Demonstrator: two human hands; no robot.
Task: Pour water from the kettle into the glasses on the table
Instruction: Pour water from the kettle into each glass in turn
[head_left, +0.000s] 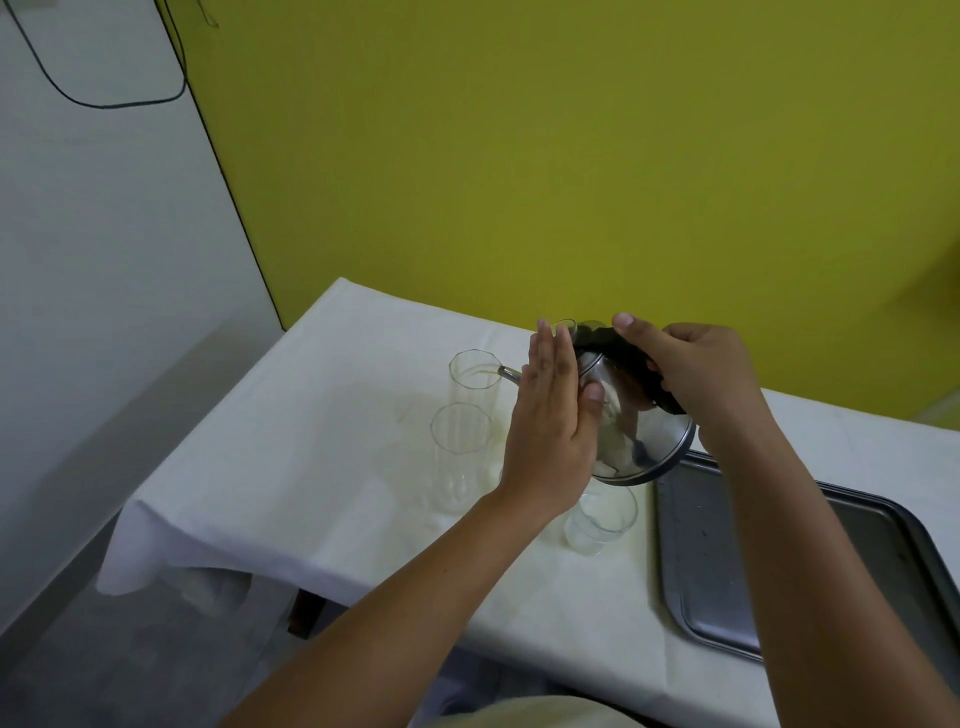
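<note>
Yellow wall fills the back of the room, with a pale wall to the left and a dark cable looping down it. Below, the table wears a white cloth that hangs off its left end. On the right side of it lies a metal tray, its near corner rounded.

I hold the steel kettle tipped steeply to the left, its shiny base turned toward me. My right hand has its grip clenched around the black handle on top, thumb stretched forward along it. My left hand lies flat against the kettle's side, fingers straight and together, grip released, only pressing.

The kettle's spout reaches past my left fingers to the rim of the far tall glass, and a thin stream seems to run into it. A second tall glass stands just in front of that one. A short glass sits under the kettle's base, near the tray's edge. Another glass rim peeks out behind my left fingertips, mostly hidden.
</note>
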